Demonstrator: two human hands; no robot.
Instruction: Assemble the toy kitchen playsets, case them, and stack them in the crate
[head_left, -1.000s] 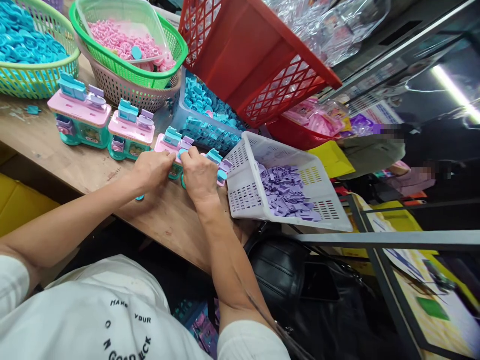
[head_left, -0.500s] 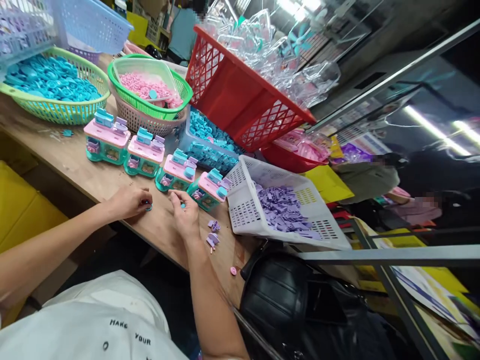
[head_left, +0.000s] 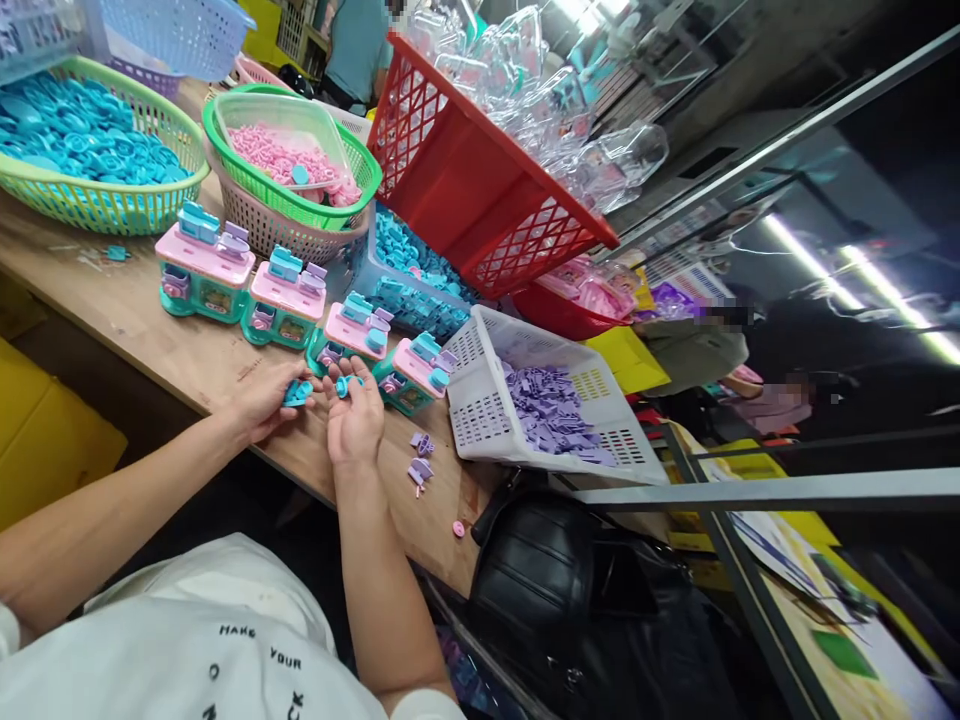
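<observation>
My left hand is turned partly palm up, its fingers curled around small blue plastic parts. Close beside it, palm up, my right hand pinches another small blue piece between thumb and fingers. The exact shape of these pieces is too small to tell. Just beyond the hands stands a slanting row of several toy kitchen counters, among them one behind my right hand and one to its right. They have teal bases, pink tops, and blue and purple fittings.
Purple parts and a pink disc lie on the wooden table. Behind stand a green basket of blue parts, a red crate of clear plastic pieces and a white crate of purple parts. A black bag sits at right.
Both hands have lifted off the tabletop and turned palm up, showing blue parts that were mostly hidden in the fingers. My right hand has moved slightly left, nearer the left one.
</observation>
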